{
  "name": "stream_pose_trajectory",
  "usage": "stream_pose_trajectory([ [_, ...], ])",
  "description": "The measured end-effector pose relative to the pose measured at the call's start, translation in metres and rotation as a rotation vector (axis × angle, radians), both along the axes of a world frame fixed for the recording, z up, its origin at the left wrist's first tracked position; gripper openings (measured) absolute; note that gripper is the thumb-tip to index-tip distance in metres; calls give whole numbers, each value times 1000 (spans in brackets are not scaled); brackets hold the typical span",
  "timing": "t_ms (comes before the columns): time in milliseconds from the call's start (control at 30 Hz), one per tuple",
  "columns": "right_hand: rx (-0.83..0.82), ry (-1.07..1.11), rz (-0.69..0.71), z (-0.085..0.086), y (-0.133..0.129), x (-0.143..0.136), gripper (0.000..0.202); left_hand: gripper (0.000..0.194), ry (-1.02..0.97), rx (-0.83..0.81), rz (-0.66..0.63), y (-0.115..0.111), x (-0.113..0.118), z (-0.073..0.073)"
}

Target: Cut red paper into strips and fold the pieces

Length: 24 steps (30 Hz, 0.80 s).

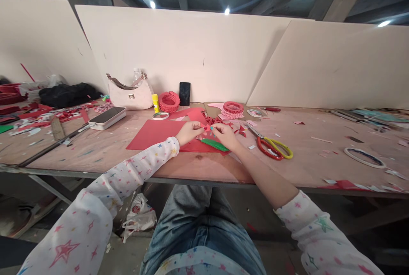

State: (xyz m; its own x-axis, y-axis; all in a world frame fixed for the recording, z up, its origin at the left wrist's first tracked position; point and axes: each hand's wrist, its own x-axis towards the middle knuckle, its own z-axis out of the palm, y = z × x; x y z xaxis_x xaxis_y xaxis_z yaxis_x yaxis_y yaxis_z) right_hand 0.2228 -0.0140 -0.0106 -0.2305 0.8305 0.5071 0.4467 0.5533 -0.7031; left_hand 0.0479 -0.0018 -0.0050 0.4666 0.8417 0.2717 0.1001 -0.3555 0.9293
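Note:
My left hand (189, 133) and my right hand (224, 134) meet over the table, fingers pinched on a small piece of red paper (207, 128) between them. Sheets of red paper (153, 134) lie flat beneath and to the left of my hands. Just below my fingers rests a green serrated-edged tool (214, 144), partly covered by my right hand. Behind the hands is a heap of small folded red paper pieces (214, 120). Scissors with one red and one yellow handle (274, 147) lie splayed to the right.
Towards the back stand a yellow glue stick (155, 103), a red ring-shaped paper stack (169, 102), a phone (184, 94) and a pink handbag (131, 91). Another ring stack (233, 110) sits right of them. A white case (108, 118) is at left; a tape roll (364, 157) lies far right.

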Motion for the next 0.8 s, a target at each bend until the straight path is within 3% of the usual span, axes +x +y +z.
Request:
stream_pose_trajectory([
  [133, 87, 8, -59, -2, -2, -2, 22, 31, 4, -63, 10, -2, 0, 1],
  [267, 117, -15, -53, -1, -5, -2, 25, 30, -62, -262, 39, -4, -1, 5],
  [467, 114, -30, -24, 0, -6, -2, 22, 24, -173, -482, -45, -1, -4, 5],
  [600, 93, -5, 5, 1, -6, -3, 19, 22, -162, -509, -42, 0, -4, 6],
  [800, 56, 35, -38, 2, -6, -2, 21, 28, -63, -400, -12, 0, -3, 6],
])
